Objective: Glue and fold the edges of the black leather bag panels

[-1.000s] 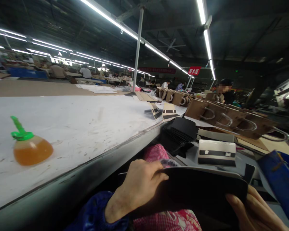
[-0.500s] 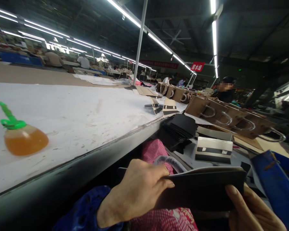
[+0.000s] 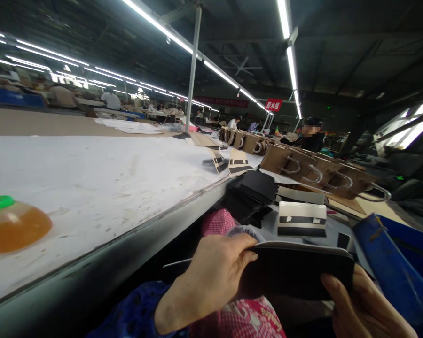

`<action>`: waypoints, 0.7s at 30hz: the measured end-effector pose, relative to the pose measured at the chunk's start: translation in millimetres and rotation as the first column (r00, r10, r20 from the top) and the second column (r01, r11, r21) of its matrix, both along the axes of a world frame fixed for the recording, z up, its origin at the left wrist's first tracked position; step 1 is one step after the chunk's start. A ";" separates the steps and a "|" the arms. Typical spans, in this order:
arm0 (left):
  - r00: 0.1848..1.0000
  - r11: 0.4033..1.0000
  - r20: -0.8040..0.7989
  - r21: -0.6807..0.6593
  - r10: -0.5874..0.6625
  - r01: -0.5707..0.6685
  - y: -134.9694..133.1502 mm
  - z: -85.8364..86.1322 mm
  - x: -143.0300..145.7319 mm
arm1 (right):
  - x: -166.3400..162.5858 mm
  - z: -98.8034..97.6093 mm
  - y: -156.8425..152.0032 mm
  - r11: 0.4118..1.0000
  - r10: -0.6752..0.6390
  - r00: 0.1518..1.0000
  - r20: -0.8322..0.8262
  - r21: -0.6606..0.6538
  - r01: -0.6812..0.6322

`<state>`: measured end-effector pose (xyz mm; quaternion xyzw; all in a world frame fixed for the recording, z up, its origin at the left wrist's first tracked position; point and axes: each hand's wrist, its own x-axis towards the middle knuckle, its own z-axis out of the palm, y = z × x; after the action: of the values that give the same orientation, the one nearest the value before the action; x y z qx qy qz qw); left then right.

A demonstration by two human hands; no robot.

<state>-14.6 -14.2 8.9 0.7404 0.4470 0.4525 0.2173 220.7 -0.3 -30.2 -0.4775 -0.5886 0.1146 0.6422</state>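
My left hand [image 3: 211,277] pinches the upper left edge of a black flat panel [image 3: 292,270] between thumb and fingers. At the panel's other end my right hand [image 3: 363,300] is closed on it, thumb on the black face and fingers behind. The panel has a pale back edge along its top and is held over my lap, above a pink checked cloth [image 3: 218,223]. Just beyond it stands a cream panel with black strips [image 3: 301,219]. A stack of black pieces [image 3: 255,188] lies behind that, to the left.
A blue box [image 3: 387,258] is close at the right. Brown bags with wrapped handles [image 3: 313,173] line the bench beyond. On the white-covered table [image 3: 91,188] at left is a bottle of orange liquid [image 3: 17,227] with a green top. A co-worker [image 3: 310,136] is farther back.
The view has turned, so the bottle sits farther left and is partly cut off, and the bags have shifted left. Both hands keep hold of the black panel, which has barely moved.
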 end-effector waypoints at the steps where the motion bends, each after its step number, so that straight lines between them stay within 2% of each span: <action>1: 0.999 0.999 0.041 0.016 -0.034 0.033 1.7 -0.8 1.4 | 0.0 1.4 2.6 0.999 0.025 1.000 -0.009 0.021 -0.025; 4: 0.993 0.996 0.088 0.038 -0.082 0.079 4.8 -4.9 3.1 | 0.1 7.6 11.5 0.996 0.084 0.996 -0.039 0.032 -0.082; 8: 0.997 0.996 0.023 0.063 -0.067 0.066 4.0 -13.8 1.1 | -2.0 16.7 16.7 0.981 0.194 0.977 -0.088 0.042 -0.191; 12: 0.994 0.994 -0.002 0.028 -0.109 0.109 0.3 -22.4 -2.3 | -9.7 24.6 8.5 0.979 0.194 0.971 -0.142 0.094 -0.182; 15: 0.993 0.990 -0.018 0.076 -0.117 0.118 -4.0 -25.6 -4.6 | -16.4 29.6 -0.3 0.976 0.209 0.962 -0.178 0.090 -0.196; 21: 0.993 0.982 -0.038 0.148 -0.116 0.120 -10.5 -20.8 -7.9 | -21.4 36.4 -10.9 0.970 0.243 0.943 -0.226 0.067 -0.234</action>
<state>-22.5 -24.7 -11.9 0.7863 0.3701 0.4603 0.1812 199.3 -11.2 6.2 -0.3731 -0.5648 0.2350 0.6975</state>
